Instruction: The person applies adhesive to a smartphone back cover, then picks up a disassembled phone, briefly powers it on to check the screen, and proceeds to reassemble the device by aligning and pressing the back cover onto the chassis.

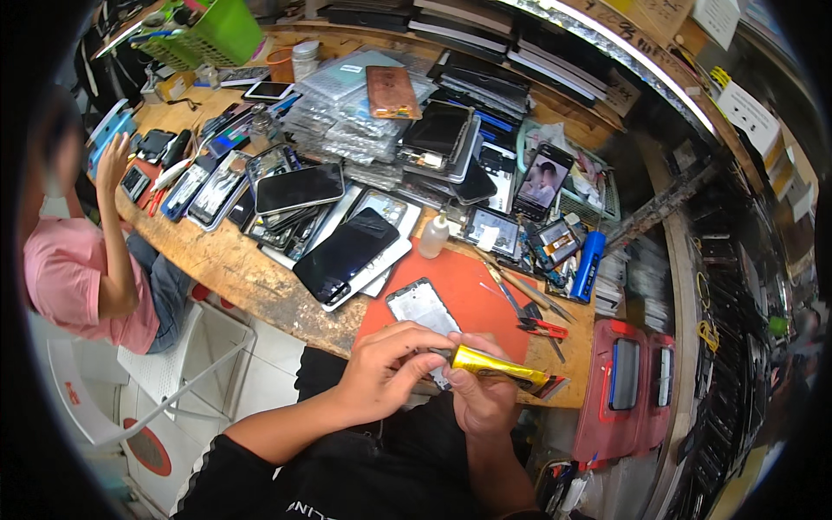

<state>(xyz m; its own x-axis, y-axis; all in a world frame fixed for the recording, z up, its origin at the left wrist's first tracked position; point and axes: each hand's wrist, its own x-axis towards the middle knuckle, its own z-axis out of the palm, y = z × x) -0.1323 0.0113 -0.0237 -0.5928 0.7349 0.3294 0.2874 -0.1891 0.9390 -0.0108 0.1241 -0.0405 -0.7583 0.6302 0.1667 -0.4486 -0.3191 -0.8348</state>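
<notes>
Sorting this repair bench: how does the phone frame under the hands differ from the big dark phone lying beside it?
The phone frame shows a pale, silvery inside; the dark phone shows a glossy black face. The frame lies on the red mat, partly hidden by the left hand; the dark phone rests on other phones, untouched. Both lie flat.

One yellow glue tube [498, 368], one white dropper bottle [433, 236], one blue cylinder [588, 265], one green basket [212, 35].

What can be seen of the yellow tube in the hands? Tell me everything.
The yellow tube is a soft, squeezable one with dark print, glossy like metal foil, its far end flattened and crimped. It lies nearly level, nozzle end toward the person's left, above the near edge of the red mat. The right hand grips its body from below; the left hand pinches its nozzle end.
</notes>
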